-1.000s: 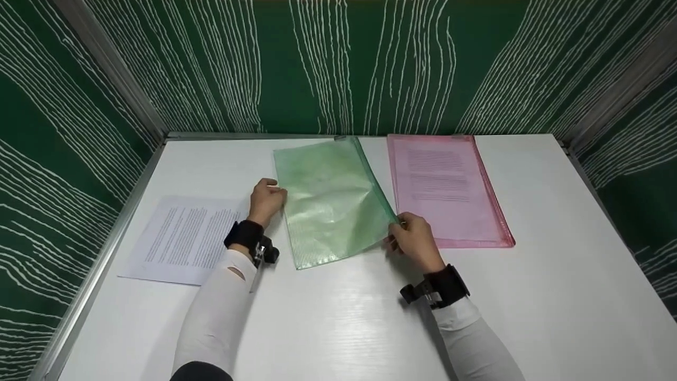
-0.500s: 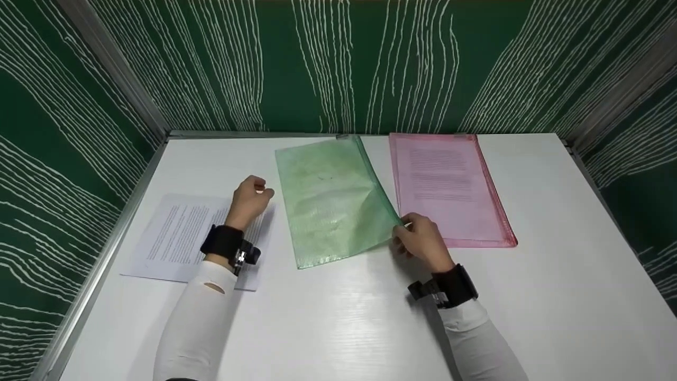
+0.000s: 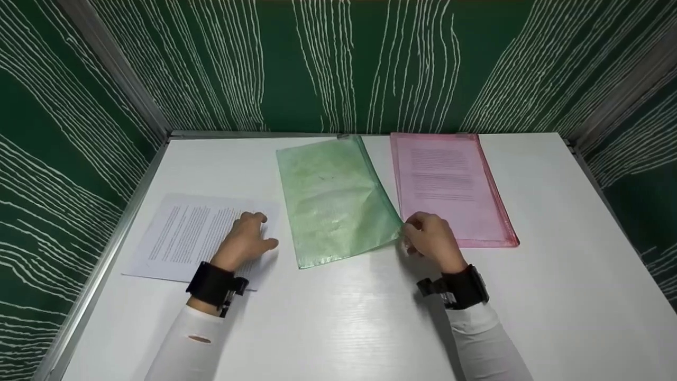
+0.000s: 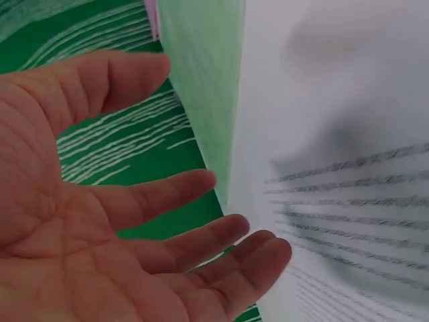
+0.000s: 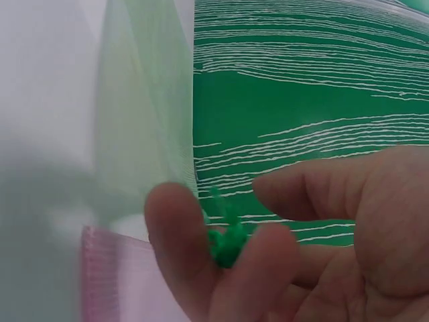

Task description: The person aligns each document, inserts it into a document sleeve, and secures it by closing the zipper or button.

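My left hand [image 3: 246,243] hovers with fingers spread over the right part of a printed paper sheet [image 3: 180,238]. In the left wrist view, thumb and fingers stand apart with nothing between them. A translucent green zip folder [image 3: 333,206] lies slanted at mid-table. Beside its near right corner is my right hand [image 3: 433,241], its fingers loosely bent. The right wrist view shows a small bright green frayed piece [image 5: 229,245] among those fingers; the thumb is apart from them. Whether the fingertips touch the folder is hard to make out.
Right of the green folder lies a pink zip folder [image 3: 444,185] with a printed page inside. All rest on a white table [image 3: 344,328]. Green panels with white wavy lines [image 3: 296,63] wall in the back and sides.
My left hand has left the green folder's left edge, moved left and toward me over the paper, and spread its fingers. The right hand, which pinched the folder's corner, has shifted slightly right and loosened.
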A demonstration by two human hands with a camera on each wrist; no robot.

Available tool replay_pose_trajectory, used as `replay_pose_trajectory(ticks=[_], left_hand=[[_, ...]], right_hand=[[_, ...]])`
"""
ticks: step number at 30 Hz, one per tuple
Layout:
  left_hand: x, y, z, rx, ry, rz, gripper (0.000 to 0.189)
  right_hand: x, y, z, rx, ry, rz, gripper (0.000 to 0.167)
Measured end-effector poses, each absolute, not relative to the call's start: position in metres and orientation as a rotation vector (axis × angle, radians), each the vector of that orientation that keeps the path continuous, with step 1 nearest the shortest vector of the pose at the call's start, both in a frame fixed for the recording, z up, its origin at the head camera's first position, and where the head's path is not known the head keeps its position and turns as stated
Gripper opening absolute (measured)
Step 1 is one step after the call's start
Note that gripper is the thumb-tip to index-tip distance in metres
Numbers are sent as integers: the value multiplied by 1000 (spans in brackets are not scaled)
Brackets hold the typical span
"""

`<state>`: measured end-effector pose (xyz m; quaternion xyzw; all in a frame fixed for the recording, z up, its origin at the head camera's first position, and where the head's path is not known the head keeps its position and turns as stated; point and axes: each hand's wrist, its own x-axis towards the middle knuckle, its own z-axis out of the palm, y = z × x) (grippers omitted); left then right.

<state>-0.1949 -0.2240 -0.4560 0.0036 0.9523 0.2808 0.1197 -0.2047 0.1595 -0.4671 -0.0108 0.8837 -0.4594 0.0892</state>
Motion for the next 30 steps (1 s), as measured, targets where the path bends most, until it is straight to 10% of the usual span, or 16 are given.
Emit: replay_pose_trajectory(ticks=[30], left_hand=[[-147,-234,-481,-103,2845,520,102]], right_hand=[[-186,84,-498,-622,2429,-1631,14]])
